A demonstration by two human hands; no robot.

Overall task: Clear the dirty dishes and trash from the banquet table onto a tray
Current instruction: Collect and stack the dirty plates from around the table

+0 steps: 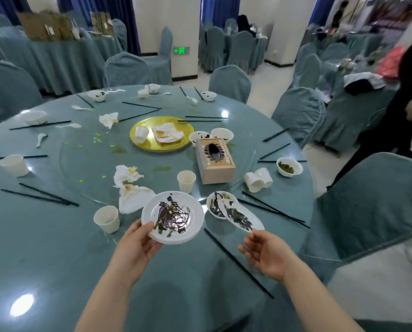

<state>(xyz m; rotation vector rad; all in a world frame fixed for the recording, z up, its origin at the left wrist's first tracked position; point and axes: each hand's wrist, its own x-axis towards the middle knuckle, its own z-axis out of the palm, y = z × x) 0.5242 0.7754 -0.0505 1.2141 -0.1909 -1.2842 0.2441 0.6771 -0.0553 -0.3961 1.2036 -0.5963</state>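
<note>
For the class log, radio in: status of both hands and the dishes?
Left hand grips dirty plate, lifted. Right hand pinches second smeared plate over bowl. No tray visible. Chopstick lies between hands.

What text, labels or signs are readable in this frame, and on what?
Green exit sign on the far pillar: a left arrow and a lit symbol, no readable words.
Tissue box: ornamental pattern only, no readable text.
Brown paper bags on the far table: small tags, too small and blurred to read.
Plates, cups and bowls: no print visible.
</note>
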